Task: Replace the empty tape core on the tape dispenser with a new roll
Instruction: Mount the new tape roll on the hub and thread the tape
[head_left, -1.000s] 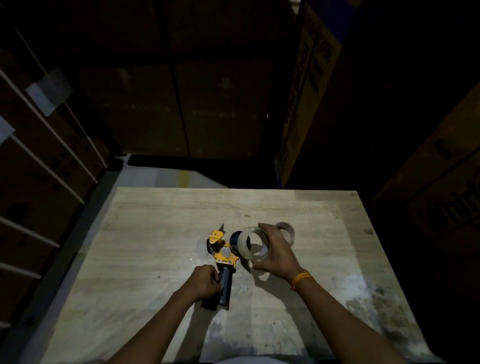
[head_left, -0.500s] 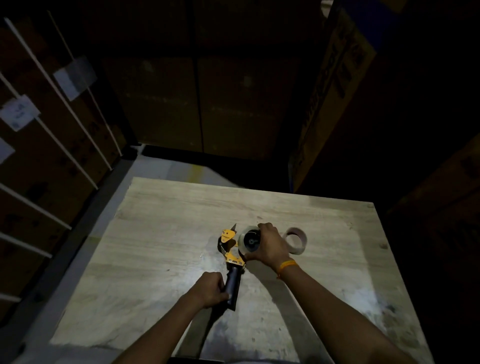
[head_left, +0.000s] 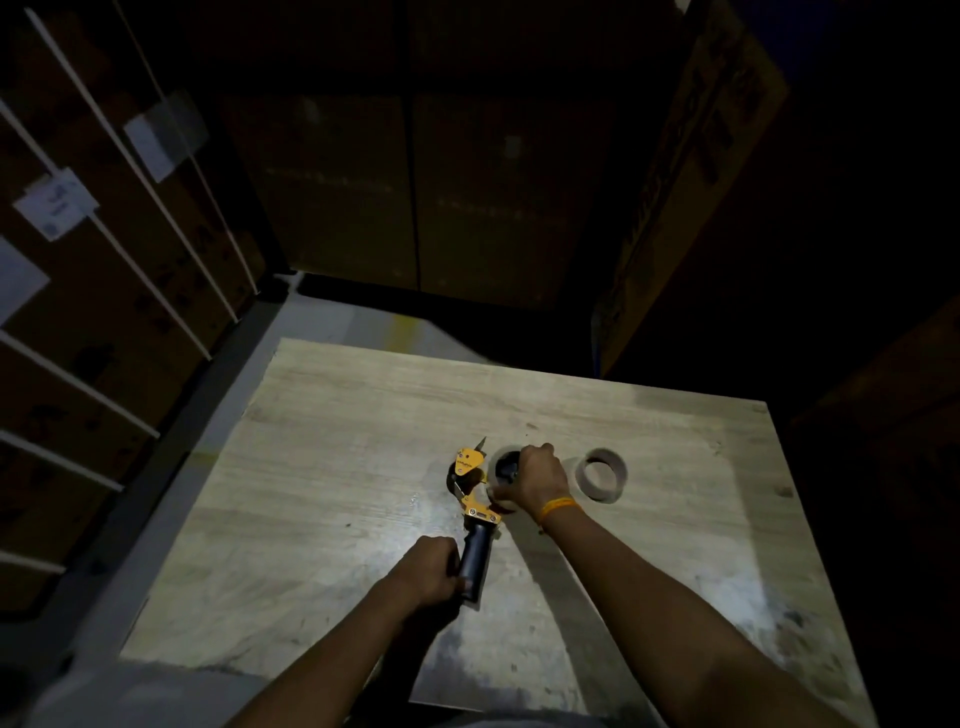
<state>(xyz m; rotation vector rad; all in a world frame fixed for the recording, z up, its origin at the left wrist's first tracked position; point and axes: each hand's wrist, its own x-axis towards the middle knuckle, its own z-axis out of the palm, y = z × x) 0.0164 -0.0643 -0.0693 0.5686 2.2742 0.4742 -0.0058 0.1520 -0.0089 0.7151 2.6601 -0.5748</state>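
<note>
While your left hand (head_left: 434, 569) is wrapped tight around the black handle of the tape dispenser (head_left: 475, 512), the tool lies flat on the pale wooden worktop (head_left: 322, 493), its yellow head pointing toward 12 o'clock. Just beyond, your right hand (head_left: 532, 478) is curled over the new roll (head_left: 505, 467), pressing it at the dispenser's hub; most of the roll is hidden under your fingers, so how far it is seated cannot be told. An orange band (head_left: 557, 506) circles that wrist. At 3 o'clock from the roll, apart from it, the empty core (head_left: 601, 475) lies alone. Farther off stand dark cardboard boxes (head_left: 415, 197).
</note>
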